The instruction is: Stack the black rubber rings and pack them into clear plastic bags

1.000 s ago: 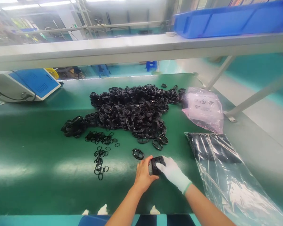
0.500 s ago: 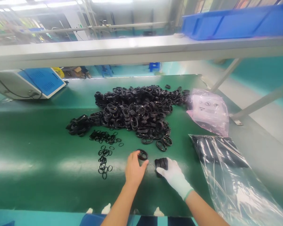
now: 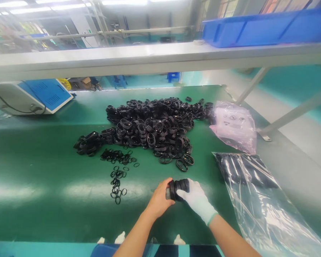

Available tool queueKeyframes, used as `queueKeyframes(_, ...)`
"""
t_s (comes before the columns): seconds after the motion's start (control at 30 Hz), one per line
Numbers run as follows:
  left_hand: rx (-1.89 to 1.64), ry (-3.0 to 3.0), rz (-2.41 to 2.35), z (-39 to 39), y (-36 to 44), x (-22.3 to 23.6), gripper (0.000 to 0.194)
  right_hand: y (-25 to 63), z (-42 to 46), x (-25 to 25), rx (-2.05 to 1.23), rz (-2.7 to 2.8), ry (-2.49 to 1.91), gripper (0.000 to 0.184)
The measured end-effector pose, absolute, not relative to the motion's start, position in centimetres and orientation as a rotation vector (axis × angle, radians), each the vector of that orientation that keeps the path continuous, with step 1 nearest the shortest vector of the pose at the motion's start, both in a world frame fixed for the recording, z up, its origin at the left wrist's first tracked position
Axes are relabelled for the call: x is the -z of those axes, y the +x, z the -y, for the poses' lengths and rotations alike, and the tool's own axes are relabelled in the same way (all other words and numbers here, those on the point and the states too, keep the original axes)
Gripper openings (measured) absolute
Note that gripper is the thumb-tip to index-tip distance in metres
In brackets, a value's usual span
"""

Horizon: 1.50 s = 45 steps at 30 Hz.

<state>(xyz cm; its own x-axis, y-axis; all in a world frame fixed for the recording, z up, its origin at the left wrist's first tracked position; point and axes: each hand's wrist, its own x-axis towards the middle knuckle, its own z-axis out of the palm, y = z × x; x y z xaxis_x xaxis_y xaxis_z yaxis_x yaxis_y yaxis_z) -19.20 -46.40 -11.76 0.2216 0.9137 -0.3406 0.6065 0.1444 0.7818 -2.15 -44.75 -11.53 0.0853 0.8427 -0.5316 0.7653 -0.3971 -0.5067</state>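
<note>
My right hand [image 3: 198, 198], in a white glove, is closed around a stack of black oval rings [image 3: 183, 185] lined up side by side on the green work surface. My bare left hand [image 3: 159, 199] grips a black oval ring [image 3: 172, 189] between thumb and fingers and holds it up against the left end of that stack. Beyond my hands lies a big heap of black oval rings [image 3: 152, 125], some with a bar across the middle. Small thin black rings [image 3: 118, 175] are scattered left of my hands.
A clear plastic bag [image 3: 259, 200] with black contents lies at the right, below a pinkish printed bag [image 3: 234, 123]. A white shelf beam [image 3: 149, 59] crosses above the table, carrying a blue bin [image 3: 256, 30]. A blue-and-grey machine [image 3: 42, 94] stands at the back left.
My left hand has taken the oval ring from the table and moved it right, against the stack. My right hand keeps its hold, almost still. The view has shifted slightly.
</note>
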Motion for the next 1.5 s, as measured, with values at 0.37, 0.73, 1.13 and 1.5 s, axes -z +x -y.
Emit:
queueKeyframes(0.37, -0.437, 1.688, -1.426, 46.4, -18.4, 13.3, 0.078, -3.0, 44.8, 11.2, -1.158, 1.680, -2.344, 0.071)
queueKeyframes(0.73, -0.528, 1.659, -1.560, 42.7, -20.1, 12.2, 0.044, -3.8, 44.9, 11.6, -1.108, 1.622, -2.395, 0.069)
queueKeyframes(1.13, -0.152, 1.682, -1.727, 40.0, -20.3, 11.2, 0.010, -3.7, 44.7, 11.7, -1.163, 1.586, -2.395, 0.087)
queueKeyframes(1.5, -0.469, 1.281, -1.501, 48.6, -19.0, 13.5, 0.024, -3.0, 45.3, 11.5, -1.128, 1.678, -2.309, 0.066)
